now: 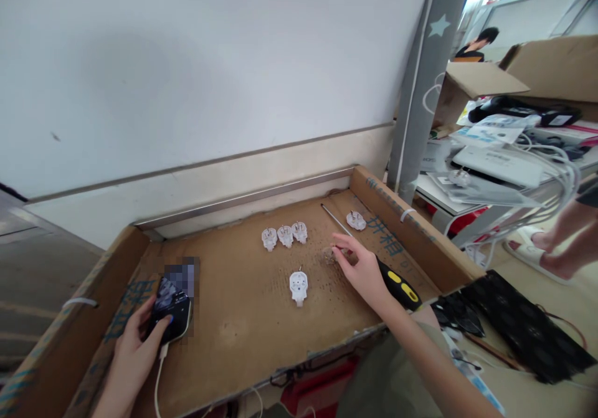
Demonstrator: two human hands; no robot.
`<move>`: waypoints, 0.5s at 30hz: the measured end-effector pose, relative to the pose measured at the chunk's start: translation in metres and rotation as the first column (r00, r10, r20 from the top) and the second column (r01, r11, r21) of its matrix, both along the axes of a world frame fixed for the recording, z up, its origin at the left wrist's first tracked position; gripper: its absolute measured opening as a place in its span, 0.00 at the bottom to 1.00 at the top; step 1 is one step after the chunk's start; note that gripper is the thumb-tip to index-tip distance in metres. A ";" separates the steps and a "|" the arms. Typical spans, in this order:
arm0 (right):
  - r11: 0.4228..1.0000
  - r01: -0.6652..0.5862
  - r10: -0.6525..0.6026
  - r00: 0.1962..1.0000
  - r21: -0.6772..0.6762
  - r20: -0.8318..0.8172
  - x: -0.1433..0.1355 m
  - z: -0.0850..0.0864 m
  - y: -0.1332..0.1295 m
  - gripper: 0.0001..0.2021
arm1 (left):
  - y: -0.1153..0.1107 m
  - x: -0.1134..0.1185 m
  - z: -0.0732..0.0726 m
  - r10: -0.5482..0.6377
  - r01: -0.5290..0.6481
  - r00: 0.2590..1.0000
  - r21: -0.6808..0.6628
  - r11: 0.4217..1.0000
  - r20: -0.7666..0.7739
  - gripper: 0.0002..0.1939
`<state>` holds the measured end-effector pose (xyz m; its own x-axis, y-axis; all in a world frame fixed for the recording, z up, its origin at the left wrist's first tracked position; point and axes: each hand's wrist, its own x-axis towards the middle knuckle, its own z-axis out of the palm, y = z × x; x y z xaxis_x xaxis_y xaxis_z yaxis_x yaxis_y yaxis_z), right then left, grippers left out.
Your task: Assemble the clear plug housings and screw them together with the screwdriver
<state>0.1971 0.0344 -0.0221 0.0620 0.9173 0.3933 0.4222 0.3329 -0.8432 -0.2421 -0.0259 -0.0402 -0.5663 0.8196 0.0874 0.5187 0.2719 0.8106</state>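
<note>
White plug parts (299, 287), five in all, lie on the floor of a shallow cardboard tray (233, 331) in front of me. Biggest in my view is the pale panel (210, 63) behind the tray; the tray comes next, with blue printing on its side walls, and then the grey post (423, 75) past its far right corner.

A long screwdriver (399, 284) slants across the right side, its black and yellow handle beside my right forearm and its shaft partly hidden by my hand. My left hand (135, 343) grips a phone (172, 315), thumb on the screen, a white cable (159, 374) running from its near end.

Three of the plug parts sit close together in a row toward the back, one is nearer me, and the fifth is right of the shaft. Smallest are some bits (328, 255) at the fingertips of my right hand (362, 271); its thumb and forefinger are bent toward them, but I cannot tell whether they pinch anything.
</note>
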 end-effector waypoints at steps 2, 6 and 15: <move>1.000 -0.003 0.003 1.000 0.003 0.008 0.000 0.000 0.000 0.15 | 0.000 -0.003 -0.002 -0.008 0.007 1.000 -0.005 1.000 -0.010 0.42; 1.000 -0.009 0.010 1.000 -0.010 0.013 0.000 -0.001 0.000 0.15 | -0.001 -0.010 -0.007 -0.014 0.014 0.998 -0.006 1.000 -0.061 0.40; 0.997 -0.022 0.019 0.999 -0.071 -0.032 0.000 -0.003 0.000 0.14 | 0.000 -0.008 -0.009 0.018 -0.018 0.993 0.004 1.000 -0.115 0.35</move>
<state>0.1969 0.0343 -0.0249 0.0543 0.9443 0.3245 0.3886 0.2794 -0.8780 -0.2504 -0.0256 -0.0494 -0.5669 0.8090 0.1554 0.6036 0.2796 0.7467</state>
